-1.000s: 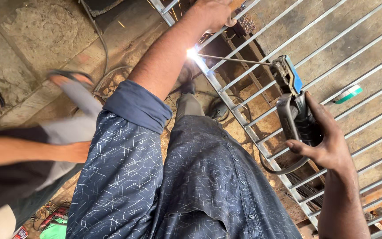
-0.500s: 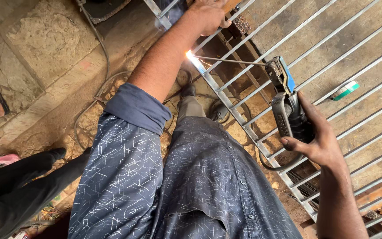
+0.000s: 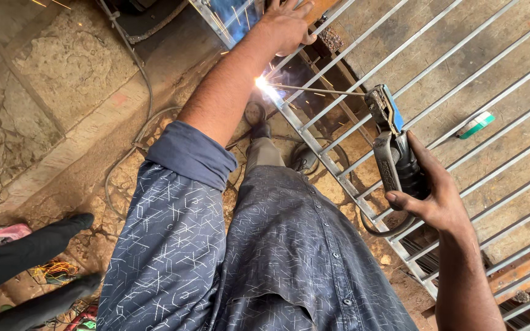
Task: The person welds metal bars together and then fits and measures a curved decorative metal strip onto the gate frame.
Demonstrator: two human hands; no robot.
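Both hands busy: right hand [image 3: 440, 205] fingers grip electrode holder [image 3: 394, 153], rod [image 3: 323, 92] pointing left to arc [image 3: 261, 83]; left hand [image 3: 286, 24] fingers spread on metal grille [image 3: 363, 43].

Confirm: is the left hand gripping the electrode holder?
No. The right hand grips the electrode holder, while the left hand rests up on the metal grille near the arc.

The left hand [image 3: 286, 24] is reaching far forward, arm stretched out straight, fingers [image 3: 299, 7] spread and pressing down flat. The right hand [image 3: 437, 199] is staying closer, arm bent, fingers curling tight around something, thumb sticking out sideways.
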